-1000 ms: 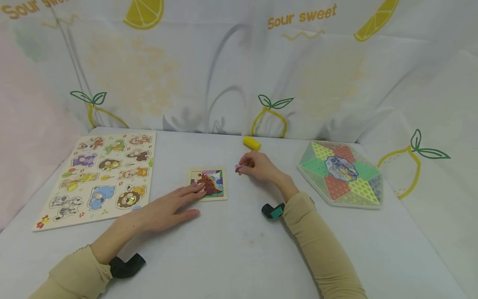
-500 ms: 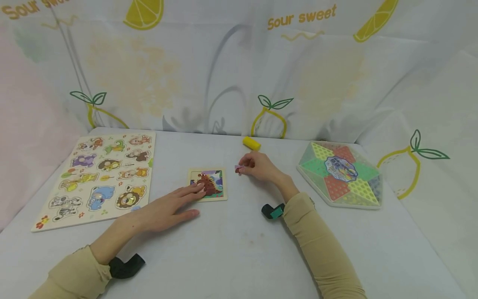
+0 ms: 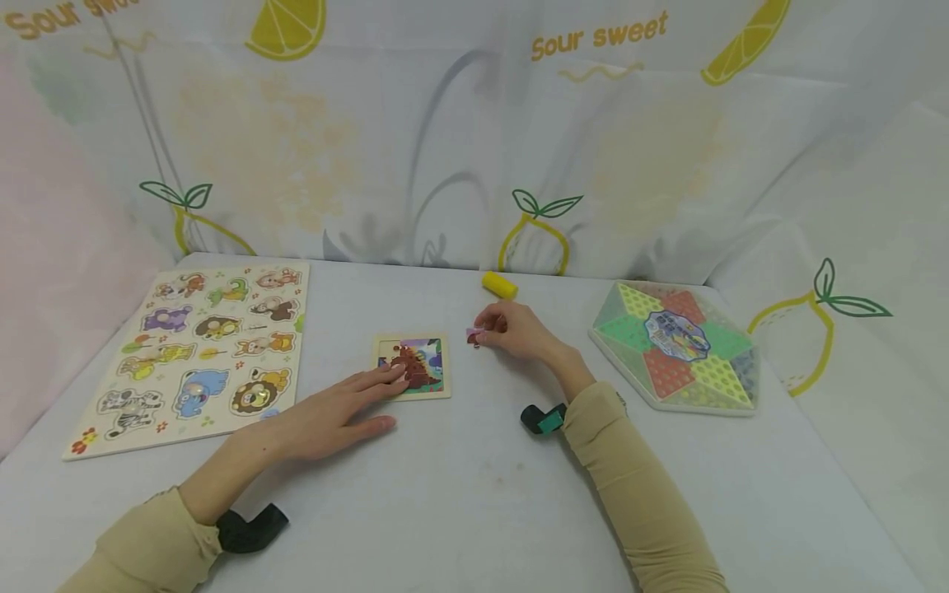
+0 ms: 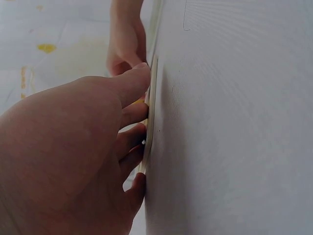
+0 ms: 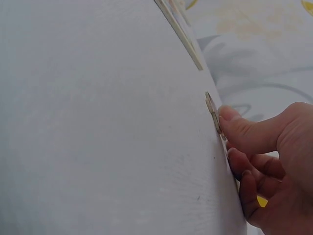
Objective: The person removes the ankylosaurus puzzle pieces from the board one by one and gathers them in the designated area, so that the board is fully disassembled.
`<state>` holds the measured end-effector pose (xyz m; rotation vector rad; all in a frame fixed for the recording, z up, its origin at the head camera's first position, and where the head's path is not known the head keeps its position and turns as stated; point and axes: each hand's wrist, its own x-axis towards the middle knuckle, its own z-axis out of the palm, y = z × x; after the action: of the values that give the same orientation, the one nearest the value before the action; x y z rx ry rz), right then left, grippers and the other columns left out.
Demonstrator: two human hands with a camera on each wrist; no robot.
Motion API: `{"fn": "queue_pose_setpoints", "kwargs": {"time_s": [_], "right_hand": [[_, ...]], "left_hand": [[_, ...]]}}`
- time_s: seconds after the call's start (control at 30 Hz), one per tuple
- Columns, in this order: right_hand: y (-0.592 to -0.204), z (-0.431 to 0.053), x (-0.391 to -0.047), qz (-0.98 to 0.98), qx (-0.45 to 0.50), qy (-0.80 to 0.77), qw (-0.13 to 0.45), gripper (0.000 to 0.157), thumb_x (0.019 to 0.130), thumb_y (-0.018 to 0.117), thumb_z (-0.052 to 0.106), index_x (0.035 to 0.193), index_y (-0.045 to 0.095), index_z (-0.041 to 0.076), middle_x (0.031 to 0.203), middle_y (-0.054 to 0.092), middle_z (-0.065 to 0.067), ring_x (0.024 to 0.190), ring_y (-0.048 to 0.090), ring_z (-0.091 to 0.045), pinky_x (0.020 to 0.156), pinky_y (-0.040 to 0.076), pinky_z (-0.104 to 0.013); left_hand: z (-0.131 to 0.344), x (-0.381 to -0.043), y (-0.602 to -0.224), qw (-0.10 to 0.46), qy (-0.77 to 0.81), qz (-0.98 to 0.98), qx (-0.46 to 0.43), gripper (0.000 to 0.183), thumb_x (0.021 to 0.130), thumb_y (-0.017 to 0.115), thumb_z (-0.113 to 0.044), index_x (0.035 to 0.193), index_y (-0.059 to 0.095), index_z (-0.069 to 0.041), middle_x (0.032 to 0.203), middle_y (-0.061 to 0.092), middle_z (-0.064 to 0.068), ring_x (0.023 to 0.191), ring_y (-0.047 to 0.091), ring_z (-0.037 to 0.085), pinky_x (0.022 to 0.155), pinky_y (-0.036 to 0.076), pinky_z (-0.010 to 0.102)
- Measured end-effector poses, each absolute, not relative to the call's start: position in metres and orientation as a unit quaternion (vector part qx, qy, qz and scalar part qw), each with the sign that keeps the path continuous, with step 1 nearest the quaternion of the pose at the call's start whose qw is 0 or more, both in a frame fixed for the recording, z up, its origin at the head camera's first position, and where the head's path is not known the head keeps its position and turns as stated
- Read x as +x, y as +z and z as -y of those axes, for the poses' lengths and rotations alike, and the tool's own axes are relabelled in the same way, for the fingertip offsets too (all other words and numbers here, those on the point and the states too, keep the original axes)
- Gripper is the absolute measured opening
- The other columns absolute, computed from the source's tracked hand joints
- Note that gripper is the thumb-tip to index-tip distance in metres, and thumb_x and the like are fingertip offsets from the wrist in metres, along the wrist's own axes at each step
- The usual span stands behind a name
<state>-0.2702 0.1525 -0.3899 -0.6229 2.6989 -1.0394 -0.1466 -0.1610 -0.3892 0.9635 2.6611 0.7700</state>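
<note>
A small square jigsaw puzzle in a pale wooden frame (image 3: 448, 377) lies mid-table, its picture a brown dinosaur. My left hand (image 3: 334, 416) rests on its left part, fingers extended and covering the lower left of the picture. Seen edge-on in the left wrist view, the frame (image 4: 153, 93) lies under those fingertips. Right of the puzzle, my right hand (image 3: 515, 331) pinches a puzzle piece (image 3: 473, 336) with purple and brown on it. The right wrist view shows this piece (image 5: 213, 115) as a thin edge at the thumb, low over the white tabletop.
On the left lies a large animal peg board (image 3: 222, 354). A hexagonal checkers box (image 3: 675, 346) with coloured triangles sits at the right. Behind my right hand is a yellow cylinder (image 3: 500, 285). A white printed curtain (image 3: 415, 148) closes off the back.
</note>
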Motion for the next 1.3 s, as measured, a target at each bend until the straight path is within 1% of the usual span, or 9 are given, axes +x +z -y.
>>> {"fn": "queue_pose_setpoints", "kwargs": {"time_s": [0.13,0.3,0.4,0.5,0.57,0.7,0.83,1.03,1.3], "right_hand": [[-0.385,-0.151,-0.27,-0.908,-0.205,-0.356,0.079,0.022,0.094,0.072,0.017,0.113,0.069,0.006,0.101,0.065,-0.008,0.091,0.056,-0.022,0.082,0.049,-0.029],[-0.371,-0.145,-0.266,-0.886,-0.23,-0.402,0.016,0.024,0.092,0.073,0.011,0.113,0.069,0.0,0.109,0.067,-0.016,0.096,0.06,-0.025,0.088,0.053,-0.035],[-0.366,-0.14,-0.262,-0.875,-0.253,-0.413,0.002,0.025,0.092,0.073,0.009,0.114,0.068,-0.002,0.111,0.067,-0.018,0.096,0.063,-0.026,0.088,0.054,-0.035],[-0.363,-0.132,-0.257,-0.875,-0.253,-0.413,0.012,0.024,0.092,0.072,0.01,0.114,0.069,0.001,0.111,0.068,-0.014,0.096,0.064,-0.023,0.089,0.054,-0.033],[-0.359,-0.123,-0.255,-0.878,-0.257,-0.403,0.017,0.024,0.094,0.071,0.011,0.116,0.069,0.001,0.112,0.068,-0.012,0.097,0.064,-0.022,0.091,0.054,-0.034],[-0.346,-0.099,-0.254,-0.884,-0.285,-0.369,0.025,0.027,0.095,0.069,0.012,0.119,0.069,0.001,0.114,0.069,-0.013,0.101,0.064,-0.022,0.097,0.052,-0.037],[-0.341,-0.082,-0.256,-0.88,-0.298,-0.367,0.044,0.028,0.096,0.068,0.012,0.122,0.068,0.001,0.118,0.069,-0.014,0.104,0.063,-0.022,0.099,0.051,-0.033],[-0.354,-0.072,-0.255,-0.883,-0.278,-0.367,0.091,0.031,0.098,0.066,0.014,0.126,0.066,0.002,0.121,0.067,-0.011,0.107,0.062,-0.022,0.097,0.052,-0.029],[-0.368,-0.067,-0.258,-0.887,-0.275,-0.353,0.112,0.03,0.096,0.067,0.013,0.125,0.068,0.004,0.113,0.068,-0.01,0.101,0.063,-0.021,0.09,0.053,-0.026]], "left_hand": [[0.161,-0.146,-0.389,0.104,0.261,-0.902,0.327,0.059,0.102,0.052,-0.046,0.153,0.043,-0.017,0.165,0.028,0.003,0.151,0.024,0.034,0.118,0.028,0.058],[0.161,-0.147,-0.389,0.106,0.261,-0.902,0.328,0.059,0.103,0.052,-0.046,0.154,0.042,-0.017,0.165,0.027,0.004,0.152,0.023,0.035,0.118,0.028,0.058],[0.16,-0.148,-0.389,0.107,0.263,-0.9,0.329,0.059,0.103,0.052,-0.046,0.154,0.042,-0.017,0.165,0.027,0.004,0.152,0.023,0.035,0.118,0.027,0.058],[0.16,-0.149,-0.391,0.111,0.263,-0.9,0.329,0.06,0.103,0.051,-0.047,0.154,0.042,-0.018,0.165,0.027,0.004,0.152,0.023,0.034,0.118,0.028,0.058],[0.161,-0.15,-0.392,0.113,0.262,-0.901,0.326,0.06,0.102,0.052,-0.048,0.154,0.042,-0.019,0.165,0.026,0.002,0.152,0.023,0.033,0.119,0.028,0.057],[0.162,-0.151,-0.394,0.111,0.262,-0.903,0.322,0.061,0.101,0.053,-0.049,0.153,0.043,-0.02,0.165,0.027,0.001,0.152,0.023,0.032,0.119,0.028,0.057],[0.16,-0.15,-0.393,0.107,0.269,-0.9,0.325,0.059,0.102,0.053,-0.048,0.153,0.043,-0.02,0.164,0.029,0.002,0.151,0.024,0.034,0.118,0.028,0.058],[0.157,-0.15,-0.39,0.117,0.269,-0.897,0.33,0.059,0.103,0.05,-0.048,0.154,0.041,-0.019,0.165,0.026,0.003,0.152,0.022,0.034,0.119,0.026,0.059],[0.162,-0.15,-0.392,0.113,0.264,-0.9,0.328,0.059,0.103,0.05,-0.047,0.154,0.042,-0.018,0.165,0.026,0.004,0.151,0.023,0.035,0.118,0.027,0.059]]}}
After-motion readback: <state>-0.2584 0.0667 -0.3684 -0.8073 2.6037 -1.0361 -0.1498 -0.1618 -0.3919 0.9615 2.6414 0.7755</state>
